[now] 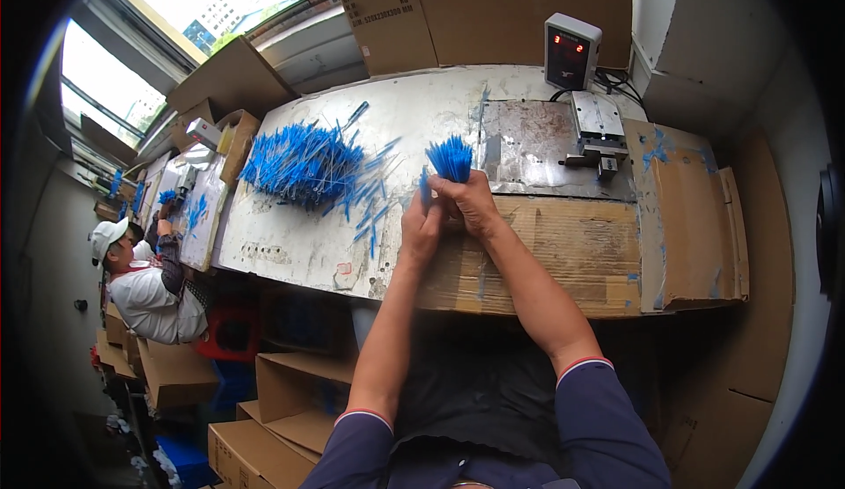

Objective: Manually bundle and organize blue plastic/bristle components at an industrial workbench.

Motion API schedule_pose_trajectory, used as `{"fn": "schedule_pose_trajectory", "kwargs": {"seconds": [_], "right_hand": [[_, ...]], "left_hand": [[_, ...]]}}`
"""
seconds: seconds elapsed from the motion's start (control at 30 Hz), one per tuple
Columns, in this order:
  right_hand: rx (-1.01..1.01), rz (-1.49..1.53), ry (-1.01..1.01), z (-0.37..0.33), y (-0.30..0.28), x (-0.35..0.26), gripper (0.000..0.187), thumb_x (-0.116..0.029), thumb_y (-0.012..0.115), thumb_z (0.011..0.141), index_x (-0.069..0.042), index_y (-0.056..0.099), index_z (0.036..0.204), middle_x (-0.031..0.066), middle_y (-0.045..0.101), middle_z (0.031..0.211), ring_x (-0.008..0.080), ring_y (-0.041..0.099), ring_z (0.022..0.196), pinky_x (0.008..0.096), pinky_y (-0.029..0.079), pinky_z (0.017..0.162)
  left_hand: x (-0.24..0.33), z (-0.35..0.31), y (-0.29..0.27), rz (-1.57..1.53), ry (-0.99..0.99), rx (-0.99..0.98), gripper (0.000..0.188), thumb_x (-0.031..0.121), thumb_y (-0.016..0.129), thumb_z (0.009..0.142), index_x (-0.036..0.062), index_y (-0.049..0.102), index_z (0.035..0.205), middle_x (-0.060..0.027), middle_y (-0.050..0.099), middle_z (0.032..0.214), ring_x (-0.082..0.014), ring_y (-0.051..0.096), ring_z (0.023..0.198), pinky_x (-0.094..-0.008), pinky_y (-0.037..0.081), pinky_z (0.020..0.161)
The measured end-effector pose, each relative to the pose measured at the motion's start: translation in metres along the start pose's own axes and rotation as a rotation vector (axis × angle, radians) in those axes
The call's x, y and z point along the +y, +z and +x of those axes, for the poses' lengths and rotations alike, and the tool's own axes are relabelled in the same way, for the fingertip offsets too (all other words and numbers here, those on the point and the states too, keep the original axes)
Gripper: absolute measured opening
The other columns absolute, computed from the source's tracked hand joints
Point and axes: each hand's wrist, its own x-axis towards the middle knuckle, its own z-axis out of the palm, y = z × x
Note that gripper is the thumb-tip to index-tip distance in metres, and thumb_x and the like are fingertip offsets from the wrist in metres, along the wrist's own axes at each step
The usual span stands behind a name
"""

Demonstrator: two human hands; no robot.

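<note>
My right hand (pixel 473 203) is closed around an upright bundle of thin blue plastic strips (pixel 451 158), their tips fanning out above the fist. Close beside it, my left hand (pixel 423 225) pinches a few blue strips (pixel 425 190) between thumb and fingers. The two hands nearly touch, over the front middle of the white worktable (pixel 290 241). To their left lies a large heap of similar blue and pale strips (pixel 302 165). Loose strips (pixel 374 191) are scattered between the heap and my hands. The lower ends of the held strips are hidden by my fingers.
A metal plate with a small press-like fixture (pixel 598 128) sits at the back right, below a box with a red display (pixel 572 51). Flat cardboard (pixel 554 242) covers the table's front right. Cardboard boxes (pixel 264 454) stand below left. A person in a white cap (pixel 145 291) works farther left.
</note>
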Motion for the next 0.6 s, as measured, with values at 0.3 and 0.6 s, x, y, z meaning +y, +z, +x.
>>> {"fn": "schedule_pose_trajectory", "kwargs": {"seconds": [0.3,0.6], "right_hand": [[0.116,-0.199,-0.327,0.007,0.01,0.017,0.009,-0.009,0.074,0.09,-0.001,0.072,0.092,-0.0024,0.067,0.08,0.006,0.058,0.072,0.0258,0.049,0.062],[0.162,0.13,-0.161,0.002,0.006,0.008,0.016,-0.011,0.075,0.086,-0.002,0.069,0.099,0.0012,0.066,0.076,0.0064,0.049,0.05,0.023,0.035,0.042]], "left_hand": [[-0.002,0.002,0.001,0.099,0.221,0.096,0.03,0.012,0.055,0.102,0.0015,0.06,0.13,-0.0044,0.066,0.086,-0.0117,0.059,0.073,-0.0276,0.048,0.068],[0.011,-0.001,-0.013,-0.515,-0.229,-0.007,0.02,0.023,0.054,0.109,0.0048,0.06,0.114,0.0012,0.057,0.072,-0.0058,0.049,0.054,-0.0202,0.038,0.05]]}}
